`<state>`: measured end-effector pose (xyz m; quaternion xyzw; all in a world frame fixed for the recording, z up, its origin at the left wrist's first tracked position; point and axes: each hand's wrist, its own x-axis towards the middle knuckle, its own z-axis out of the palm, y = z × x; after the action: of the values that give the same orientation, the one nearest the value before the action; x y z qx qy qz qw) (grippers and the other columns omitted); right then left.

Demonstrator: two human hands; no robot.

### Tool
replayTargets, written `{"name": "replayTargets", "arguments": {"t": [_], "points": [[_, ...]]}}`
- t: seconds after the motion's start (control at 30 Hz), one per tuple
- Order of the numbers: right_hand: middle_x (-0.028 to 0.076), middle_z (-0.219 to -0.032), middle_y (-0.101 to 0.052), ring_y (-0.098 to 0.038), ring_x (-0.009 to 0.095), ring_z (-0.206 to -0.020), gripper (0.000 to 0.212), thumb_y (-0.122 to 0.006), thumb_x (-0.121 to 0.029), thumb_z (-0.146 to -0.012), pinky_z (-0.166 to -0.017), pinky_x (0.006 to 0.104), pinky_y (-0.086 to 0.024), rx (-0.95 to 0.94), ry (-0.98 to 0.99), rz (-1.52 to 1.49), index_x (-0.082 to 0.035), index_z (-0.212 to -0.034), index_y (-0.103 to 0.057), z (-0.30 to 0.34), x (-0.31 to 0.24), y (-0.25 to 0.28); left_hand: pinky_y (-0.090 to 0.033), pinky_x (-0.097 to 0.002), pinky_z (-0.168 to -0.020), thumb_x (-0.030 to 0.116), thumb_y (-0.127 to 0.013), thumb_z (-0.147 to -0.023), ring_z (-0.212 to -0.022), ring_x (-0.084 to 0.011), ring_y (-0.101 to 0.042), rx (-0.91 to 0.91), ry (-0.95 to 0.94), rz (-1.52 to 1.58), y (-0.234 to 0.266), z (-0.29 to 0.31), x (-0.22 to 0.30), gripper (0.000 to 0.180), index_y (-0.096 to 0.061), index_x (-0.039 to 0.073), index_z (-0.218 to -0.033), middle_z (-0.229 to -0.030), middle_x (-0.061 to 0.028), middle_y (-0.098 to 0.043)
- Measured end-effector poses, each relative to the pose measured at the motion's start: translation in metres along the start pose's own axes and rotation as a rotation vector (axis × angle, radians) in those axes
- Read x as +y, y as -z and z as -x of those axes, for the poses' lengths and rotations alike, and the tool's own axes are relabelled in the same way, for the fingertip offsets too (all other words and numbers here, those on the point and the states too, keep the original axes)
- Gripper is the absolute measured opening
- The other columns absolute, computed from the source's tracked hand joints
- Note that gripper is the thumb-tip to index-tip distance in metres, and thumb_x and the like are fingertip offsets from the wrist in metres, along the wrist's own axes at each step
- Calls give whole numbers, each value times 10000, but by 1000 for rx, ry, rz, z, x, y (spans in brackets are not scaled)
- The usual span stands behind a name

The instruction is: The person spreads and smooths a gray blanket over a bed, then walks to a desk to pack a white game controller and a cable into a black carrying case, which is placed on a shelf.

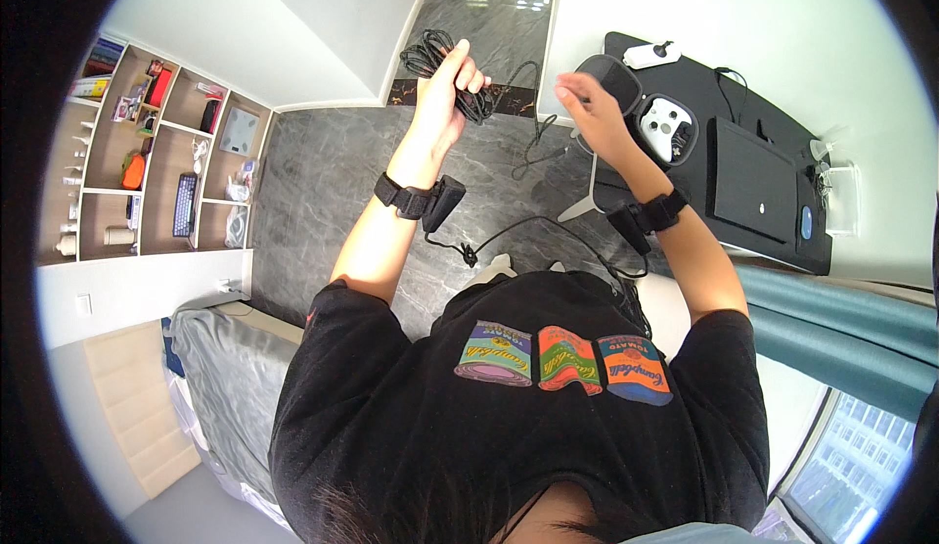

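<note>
My left hand (445,94) is closed around the middle of a coiled black cable (425,55), with loops sticking out on both sides of the fist. From the bundle a loose length of cable (533,131) trails rightward and hangs down over the floor. To the right, my right hand (595,113) is raised with its fingers apart and nothing visible in it. It is nearest the open lid of a dark zip case (616,76) at the desk's left edge. A white game controller (667,125) lies in the case's other half.
The black desk (693,79) also carries a white power strip (650,54) and a black laptop-like slab (751,182). Wristbands with a joining wire (533,219) sit on both forearms. Shelves (168,118) and a bed (230,368) stand left; a teal curtain (841,319) hangs right.
</note>
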<state>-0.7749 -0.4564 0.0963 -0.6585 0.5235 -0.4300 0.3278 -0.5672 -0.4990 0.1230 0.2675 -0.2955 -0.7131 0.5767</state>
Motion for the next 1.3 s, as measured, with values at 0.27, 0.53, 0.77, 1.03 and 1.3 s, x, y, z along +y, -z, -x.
{"name": "replayTargets", "arguments": {"t": [0.27, 0.53, 0.77, 1.03, 1.3], "points": [[24, -842, -605, -542, 61, -728, 156, -512, -112, -897, -621, 190, -432, -224, -148, -372, -7, -991, -579, -8, -1, -15, -440, -231, -587, 192, -650, -814, -642, -98, -547, -42, -11, -428, -5, 3, -9, 155, -586, 51, -801, -715, -20, -594], [83, -811, -615, -575, 106, -628, 191, -463, -8, -868, -601, 235, -494, -169, -100, -402, 13, -1045, -532, -13, -20, -25, -456, -229, -682, 153, -650, -813, -734, -85, -559, -144, 11, -519, -13, 11, -40, 187, -574, 22, -923, -814, -17, -603], [71, -816, -610, -586, 101, -679, 170, -492, -84, -891, -623, 219, -505, -25, -248, -212, -11, -1038, -536, 3, 3, 7, -503, -279, -603, 112, -563, -855, -674, -187, -631, -43, -41, -207, -4, -3, -24, 102, -550, 18, -891, -708, -105, -627], [89, -987, -596, -591, 122, -611, 322, -488, -164, -895, -516, 227, -484, -123, -336, -421, 8, -1167, -475, 6, 14, -15, -504, -267, -650, 125, -579, -842, -723, -141, -598, -154, 0, -300, -15, -2, -23, 133, -585, 28, -933, -810, -67, -610], [19, -1037, -550, -515, 80, -815, 382, -445, -33, -896, -684, 232, -454, -92, 85, -339, -67, -1276, -427, 2, 0, -29, -484, -261, -688, 139, -597, -829, -777, -118, -587, -103, 72, -445, -17, 1, -35, 154, -590, 15, -920, -849, -48, -616]]}}
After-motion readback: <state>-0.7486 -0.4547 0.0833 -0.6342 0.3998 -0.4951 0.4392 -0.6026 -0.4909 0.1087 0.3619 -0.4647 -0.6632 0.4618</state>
